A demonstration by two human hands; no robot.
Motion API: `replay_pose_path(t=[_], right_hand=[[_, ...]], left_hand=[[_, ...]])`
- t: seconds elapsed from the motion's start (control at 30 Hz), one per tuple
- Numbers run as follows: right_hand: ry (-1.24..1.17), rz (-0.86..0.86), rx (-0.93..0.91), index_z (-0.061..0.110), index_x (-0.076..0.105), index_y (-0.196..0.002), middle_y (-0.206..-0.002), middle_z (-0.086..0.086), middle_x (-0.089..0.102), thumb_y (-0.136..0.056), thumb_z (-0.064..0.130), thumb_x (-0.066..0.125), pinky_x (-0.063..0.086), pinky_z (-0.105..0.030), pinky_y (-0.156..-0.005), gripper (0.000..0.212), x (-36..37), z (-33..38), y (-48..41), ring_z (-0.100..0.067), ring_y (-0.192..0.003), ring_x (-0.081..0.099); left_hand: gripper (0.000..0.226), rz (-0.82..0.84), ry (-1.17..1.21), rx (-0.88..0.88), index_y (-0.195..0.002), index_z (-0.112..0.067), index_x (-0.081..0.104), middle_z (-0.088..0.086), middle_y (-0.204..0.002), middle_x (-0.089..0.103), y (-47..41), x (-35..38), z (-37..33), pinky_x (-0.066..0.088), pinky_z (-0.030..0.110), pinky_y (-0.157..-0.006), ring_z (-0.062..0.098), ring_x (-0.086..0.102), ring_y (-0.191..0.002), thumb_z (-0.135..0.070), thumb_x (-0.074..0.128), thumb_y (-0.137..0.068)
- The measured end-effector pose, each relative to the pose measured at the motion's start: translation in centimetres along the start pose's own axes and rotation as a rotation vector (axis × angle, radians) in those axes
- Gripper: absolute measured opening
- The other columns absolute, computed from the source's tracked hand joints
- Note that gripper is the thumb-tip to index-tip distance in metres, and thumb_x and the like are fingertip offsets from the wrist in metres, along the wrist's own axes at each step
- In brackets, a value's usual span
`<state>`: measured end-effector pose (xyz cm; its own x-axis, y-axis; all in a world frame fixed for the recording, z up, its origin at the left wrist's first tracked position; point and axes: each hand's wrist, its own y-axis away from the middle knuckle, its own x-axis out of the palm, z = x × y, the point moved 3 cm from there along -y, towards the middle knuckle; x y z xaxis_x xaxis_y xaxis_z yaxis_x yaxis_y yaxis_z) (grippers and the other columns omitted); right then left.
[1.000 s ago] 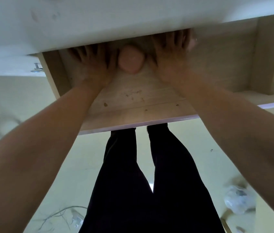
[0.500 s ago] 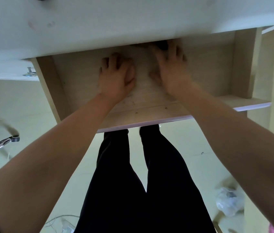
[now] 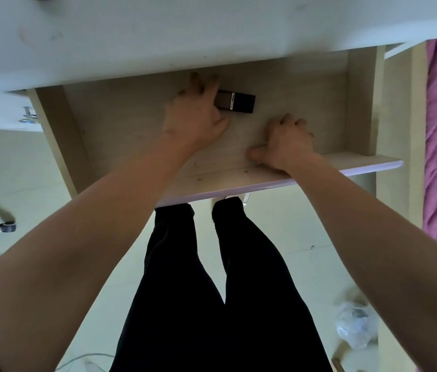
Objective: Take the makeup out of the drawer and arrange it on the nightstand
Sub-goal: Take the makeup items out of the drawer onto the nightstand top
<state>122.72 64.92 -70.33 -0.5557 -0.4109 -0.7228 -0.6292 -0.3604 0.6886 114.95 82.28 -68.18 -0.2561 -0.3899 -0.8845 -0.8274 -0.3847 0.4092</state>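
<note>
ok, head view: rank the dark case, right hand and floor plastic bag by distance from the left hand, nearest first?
1. dark case: at the back of the drawer, its left end gripped by the left hand.
2. right hand: to the right, near the drawer's front edge.
3. plastic bag: down on the floor, far right.
</note>
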Motion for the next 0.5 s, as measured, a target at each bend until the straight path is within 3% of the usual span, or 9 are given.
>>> replay_pose_path(t=[0.07, 0.17, 0.33, 0.5], right_hand=[[-0.01, 0.021, -0.047, 0.018, 0.051, -0.123, -0.123, -0.015, 0.052, -0.082, 0.059, 0.053, 0.041, -0.046, -0.087, 0.058, 0.3, -0.6, 0.3, -0.037, -0.115, 0.046], [-0.139, 0.123, -0.063, 0.022, 0.053, -0.111, -0.116, -0.01, 0.063, -0.085, 0.061, 0.051, 0.046, -0.043, -0.092, 0.047, 0.7, -1.2, 0.6, -0.035, -0.108, 0.056], [-0.162, 0.173, -0.141, 0.021, 0.058, -0.11, -0.115, -0.011, 0.065, -0.091, 0.053, 0.048, 0.048, -0.039, -0.088, 0.039, 0.6, -0.7, 1.1, -0.034, -0.105, 0.058], [-0.263, 0.081, -0.128, 0.016, 0.056, -0.109, -0.101, -0.012, 0.06, -0.097, 0.039, 0.047, 0.043, -0.036, -0.076, 0.027, -2.6, -0.8, 3.2, -0.032, -0.092, 0.056]], left_hand=[[0.069, 0.046, -0.086, 0.027, -0.147, -0.019, 0.036, 0.025, -0.152, 0.029, -0.9, -0.1, -1.3, 0.047, 0.044, -0.085, 0.045, 0.056, -0.112, -0.044, 0.06, -0.088], [0.043, 0.046, -0.219, -0.004, -0.127, -0.012, 0.055, 0.02, -0.141, 0.04, -1.7, -0.3, -2.6, 0.043, 0.039, -0.074, 0.041, 0.057, -0.108, -0.028, 0.062, -0.088], [0.023, 0.003, -0.314, -0.003, -0.112, -0.013, 0.068, 0.011, -0.126, 0.057, -1.4, -0.8, -3.5, 0.037, 0.035, -0.066, 0.034, 0.059, -0.106, -0.016, 0.055, -0.093], [0.033, 0.001, -0.285, 0.021, -0.11, -0.015, 0.068, 0.007, -0.114, 0.057, 3.0, -3.7, -1.6, 0.036, 0.034, -0.06, 0.03, 0.061, -0.096, -0.042, 0.059, -0.092]])
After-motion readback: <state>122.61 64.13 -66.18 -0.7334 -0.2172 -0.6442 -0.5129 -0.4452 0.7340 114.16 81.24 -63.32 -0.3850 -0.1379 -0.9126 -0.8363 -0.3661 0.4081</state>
